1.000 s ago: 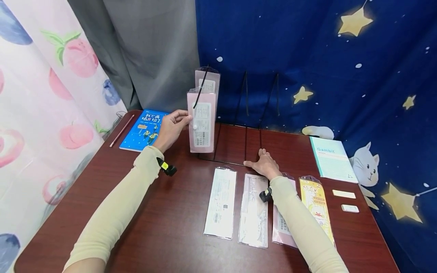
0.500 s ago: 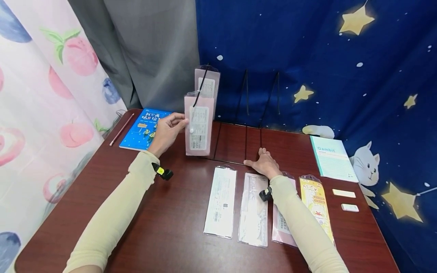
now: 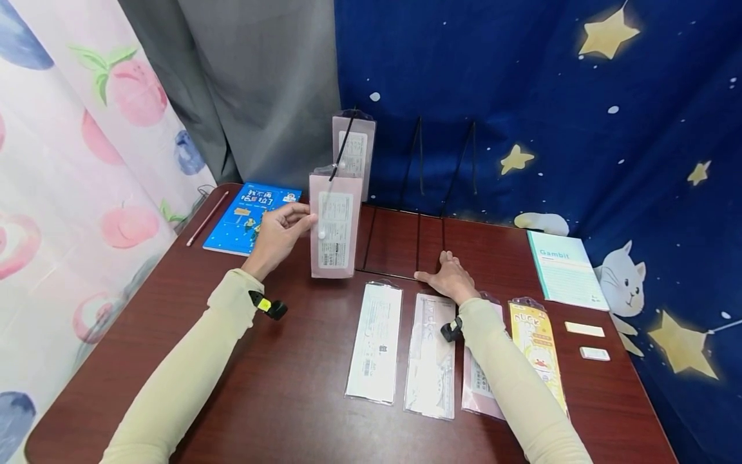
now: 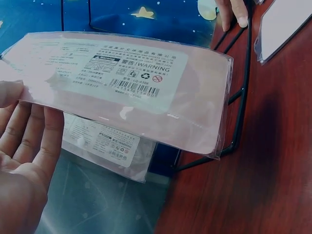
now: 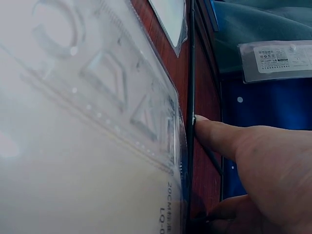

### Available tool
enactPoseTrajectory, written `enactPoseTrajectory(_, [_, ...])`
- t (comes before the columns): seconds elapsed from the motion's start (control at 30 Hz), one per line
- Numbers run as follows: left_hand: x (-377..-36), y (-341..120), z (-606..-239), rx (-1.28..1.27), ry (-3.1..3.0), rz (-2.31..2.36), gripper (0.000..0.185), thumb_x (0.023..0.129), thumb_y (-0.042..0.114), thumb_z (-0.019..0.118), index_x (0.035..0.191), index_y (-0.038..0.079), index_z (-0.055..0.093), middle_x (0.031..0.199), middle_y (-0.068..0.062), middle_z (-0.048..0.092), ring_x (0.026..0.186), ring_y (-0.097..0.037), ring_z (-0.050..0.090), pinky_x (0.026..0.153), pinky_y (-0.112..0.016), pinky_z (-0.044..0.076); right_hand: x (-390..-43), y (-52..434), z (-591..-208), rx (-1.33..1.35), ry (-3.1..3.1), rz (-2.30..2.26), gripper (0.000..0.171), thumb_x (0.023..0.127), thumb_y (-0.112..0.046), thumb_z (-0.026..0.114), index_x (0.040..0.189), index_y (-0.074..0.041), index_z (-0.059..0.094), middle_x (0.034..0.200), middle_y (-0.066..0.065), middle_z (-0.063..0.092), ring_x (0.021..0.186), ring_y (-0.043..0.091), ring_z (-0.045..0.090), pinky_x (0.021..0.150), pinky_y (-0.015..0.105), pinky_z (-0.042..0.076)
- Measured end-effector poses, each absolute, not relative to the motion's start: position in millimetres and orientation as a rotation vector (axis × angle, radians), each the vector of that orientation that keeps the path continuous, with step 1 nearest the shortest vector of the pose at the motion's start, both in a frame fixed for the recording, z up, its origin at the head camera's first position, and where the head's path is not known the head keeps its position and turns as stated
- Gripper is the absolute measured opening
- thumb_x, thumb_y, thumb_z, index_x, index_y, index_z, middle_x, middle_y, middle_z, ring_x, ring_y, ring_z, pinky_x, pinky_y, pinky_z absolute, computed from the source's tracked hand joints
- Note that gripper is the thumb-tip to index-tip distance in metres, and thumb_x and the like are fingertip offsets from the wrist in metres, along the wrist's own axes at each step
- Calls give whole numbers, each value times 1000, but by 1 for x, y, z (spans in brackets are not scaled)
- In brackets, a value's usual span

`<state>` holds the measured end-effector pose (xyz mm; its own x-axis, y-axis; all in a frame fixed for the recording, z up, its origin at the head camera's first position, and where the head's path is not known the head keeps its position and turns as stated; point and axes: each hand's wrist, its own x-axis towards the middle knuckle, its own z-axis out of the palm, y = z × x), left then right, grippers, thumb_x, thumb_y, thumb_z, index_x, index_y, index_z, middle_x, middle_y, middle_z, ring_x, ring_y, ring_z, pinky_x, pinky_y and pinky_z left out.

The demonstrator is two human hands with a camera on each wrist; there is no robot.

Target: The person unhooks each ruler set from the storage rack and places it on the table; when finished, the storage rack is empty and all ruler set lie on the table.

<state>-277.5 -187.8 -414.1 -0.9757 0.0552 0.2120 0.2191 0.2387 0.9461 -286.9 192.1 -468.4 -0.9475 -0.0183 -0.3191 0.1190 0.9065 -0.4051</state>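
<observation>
- My left hand (image 3: 282, 233) pinches the pink packet (image 3: 332, 225) upright at 11 o'clock; the left wrist view shows its warning label.
- My right hand (image 3: 449, 278) lies spread, pressing the wire rack (image 3: 418, 212); more packets (image 3: 377, 343) lie at 6 o'clock on the surface (image 3: 290, 386).

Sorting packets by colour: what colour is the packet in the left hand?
Pale pink packet with a white label; clearest in the head view.

**What lies on the dark red surface**

The wooden surface (image 3: 290, 361) carries a black wire rack (image 3: 417, 219) at its back middle. Left of the rack lie a blue book (image 3: 249, 209) and a pencil (image 3: 207, 219). In front of the rack four flat packets (image 3: 431, 354) lie side by side. Right of the rack lie a green notebook (image 3: 565, 270) and two small white erasers (image 3: 585, 330).
</observation>
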Motion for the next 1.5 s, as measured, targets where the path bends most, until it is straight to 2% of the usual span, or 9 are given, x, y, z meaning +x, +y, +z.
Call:
enactPoseTrajectory(0.13, [-268, -190, -414, -272, -2379, -1833, 44, 98, 42, 70, 128, 10, 70, 124, -13, 75, 97, -8, 76, 92, -27, 60, -288, 193, -468, 68, 2745, -615, 105, 95, -58, 65, 165, 0, 13, 173, 25, 11, 156, 48, 26, 122, 65, 29])
enactPoseTrajectory(0.4, [-253, -192, -409, -308, -2390, -1815, 44, 98, 41, 71, 126, 8, 70, 123, -15, 75, 95, -6, 76, 92, -32, 60, -288, 193, -467, 65, 2736, -615, 105, 95, -58, 65, 165, 0, 13, 173, 24, 8, 157, 48, 22, 123, 65, 27])
enactPoseTrajectory(0.7, [-239, -193, -404, -335, -2358, -1828, 39, 99, 36, 71, 124, 6, 70, 118, -8, 77, 94, -7, 76, 88, -26, 61, -287, 193, -468, 60, 2726, -626, 105, 95, -58, 65, 165, 0, 11, 174, 23, 7, 159, 45, 17, 125, 64, 24])
enactPoseTrajectory(0.9, [-224, -195, -403, -339, -2382, -1889, 38, 99, 33, 71, 125, 4, 69, 114, -2, 78, 93, -9, 77, 87, -27, 61, -287, 193, -468, 56, 2730, -623, 106, 95, -58, 65, 165, 0, 12, 174, 23, 8, 158, 46, 20, 124, 64, 25])
enactPoseTrajectory(1.17, [-201, -200, -423, -296, -2502, -2030, 38, 102, 28, 68, 129, 2, 65, 121, -15, 75, 94, -11, 77, 86, -31, 62, -289, 192, -465, 54, 2731, -614, 105, 95, -57, 65, 165, 1, 13, 174, 23, 8, 159, 45, 19, 124, 64, 24])
enactPoseTrajectory(1.5, [-189, -193, -467, -113, -2572, -2209, 31, 102, 16, 67, 125, -5, 67, 114, -18, 77, 92, -14, 76, 81, -34, 64, -289, 193, -466, 42, 2730, -604, 106, 95, -57, 65, 165, 2, 12, 173, 23, 7, 161, 42, 13, 125, 63, 23])
